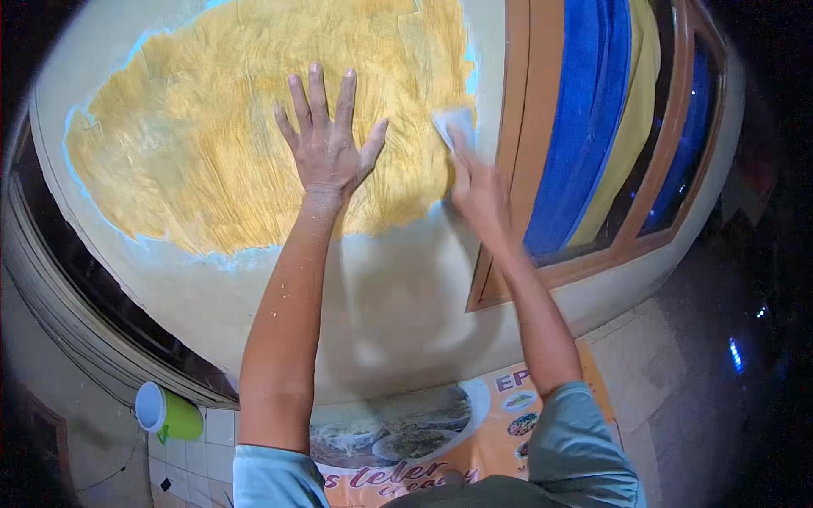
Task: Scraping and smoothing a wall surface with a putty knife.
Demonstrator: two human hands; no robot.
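Note:
My left hand [329, 152] lies flat with spread fingers on a large yellow, wrinkled-looking patch [195, 127] on the wall. White specks mark the hand and forearm. Near the right border of the patch, my right hand [480, 190] is closed on a pale flat sheet [456, 127] and holds it at the wall. Motion smears this hand and the sheet, so the sheet's exact kind cannot be made out. Ragged light blue edging [76, 173] runs round much of the patch, with cream wall [398, 288] below it.
To the right is a brown wooden window frame [529, 110] with blue and yellow curtains [593, 110] behind it. A printed orange banner [491, 423] lies on the floor below. A green bucket [182, 416] stands on white tiles [199, 457] at lower left.

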